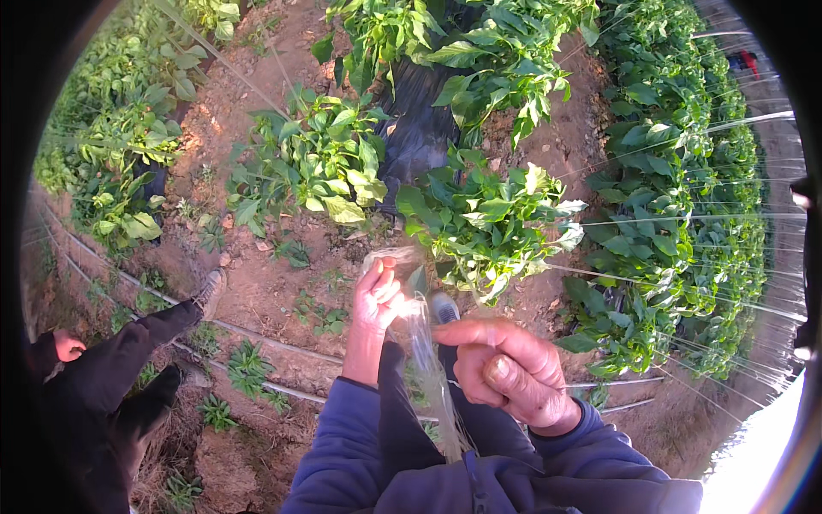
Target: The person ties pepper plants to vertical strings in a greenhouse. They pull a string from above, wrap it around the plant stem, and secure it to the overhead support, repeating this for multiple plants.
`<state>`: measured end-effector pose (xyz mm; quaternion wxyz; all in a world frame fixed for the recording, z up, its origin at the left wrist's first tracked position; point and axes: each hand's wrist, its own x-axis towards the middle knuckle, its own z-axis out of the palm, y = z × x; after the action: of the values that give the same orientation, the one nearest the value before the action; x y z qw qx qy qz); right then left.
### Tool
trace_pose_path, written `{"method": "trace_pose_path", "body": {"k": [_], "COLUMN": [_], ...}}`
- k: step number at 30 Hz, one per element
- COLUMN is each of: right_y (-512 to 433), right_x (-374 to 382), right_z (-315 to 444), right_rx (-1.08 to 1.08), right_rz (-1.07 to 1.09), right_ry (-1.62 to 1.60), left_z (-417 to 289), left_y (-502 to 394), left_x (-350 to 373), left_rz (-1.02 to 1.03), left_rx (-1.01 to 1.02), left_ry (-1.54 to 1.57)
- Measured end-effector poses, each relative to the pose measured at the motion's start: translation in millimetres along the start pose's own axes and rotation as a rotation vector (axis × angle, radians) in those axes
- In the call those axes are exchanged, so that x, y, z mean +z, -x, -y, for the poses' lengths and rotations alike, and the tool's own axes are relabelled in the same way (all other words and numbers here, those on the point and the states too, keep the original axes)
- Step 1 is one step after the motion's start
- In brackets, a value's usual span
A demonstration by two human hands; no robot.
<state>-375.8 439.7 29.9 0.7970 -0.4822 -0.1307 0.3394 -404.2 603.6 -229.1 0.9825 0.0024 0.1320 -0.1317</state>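
Observation:
My left hand (377,302) is raised in front of me with its fingers curled around clear plastic twine (431,366). Part of the twine shows as a pale loop above the fingertips, and a loose bundle hangs down between my hands to my jacket. To the right, my right hand (510,372) is closer to the camera, its index finger stretched toward the bundle and its thumb folded against the other fingers. A translucent strand seems to cross that index finger; glare blurs the detail. Just beyond both hands grows a leafy pepper plant (491,215).
Another pepper plant (314,154) stands further left, beside black plastic mulch film (417,115). Strings (693,218) run across the dense plant row at right. Thin pipes (276,344) cross the soil. Another person's leg (148,340) and hand (67,345) are at left.

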Motion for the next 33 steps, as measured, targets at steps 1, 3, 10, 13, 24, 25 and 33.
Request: {"method": "trace_pose_path", "body": {"k": [1,3,10,13,24,25,33], "right_y": [2.7,8.0,55.9,90.6,43.2,30.9,5.5], "right_x": [9.2,31.7,53.2,17.0,-94.9,-95.6,-81.9], "right_z": [19.7,51.0,146.9,193.0,264.9,268.2,274.9], "right_rx": [0.02,0.045,0.136,-0.076,-0.512,-0.455,0.023], "right_rz": [0.074,0.158,0.168,0.016,-0.05,-0.027,0.407], "right_ry": [0.051,0.066,0.17,0.347,0.306,0.31,0.333], "left_z": [-0.6,9.2,25.2,11.5,67.8,75.3,105.3], "left_y": [17.0,46.4,62.7,52.8,-15.5,-16.6,-23.2], "left_x": [39.2,121.8,312.2,353.8,506.4,512.1,511.3], "left_rz": [-0.084,-0.122,0.604,0.548,0.276,0.28,-0.05], "left_rx": [0.097,0.278,0.385,0.142,0.366,0.403,0.521], "left_ry": [-0.102,-0.416,-1.386,-1.281,-1.877,-1.947,-1.834]}}
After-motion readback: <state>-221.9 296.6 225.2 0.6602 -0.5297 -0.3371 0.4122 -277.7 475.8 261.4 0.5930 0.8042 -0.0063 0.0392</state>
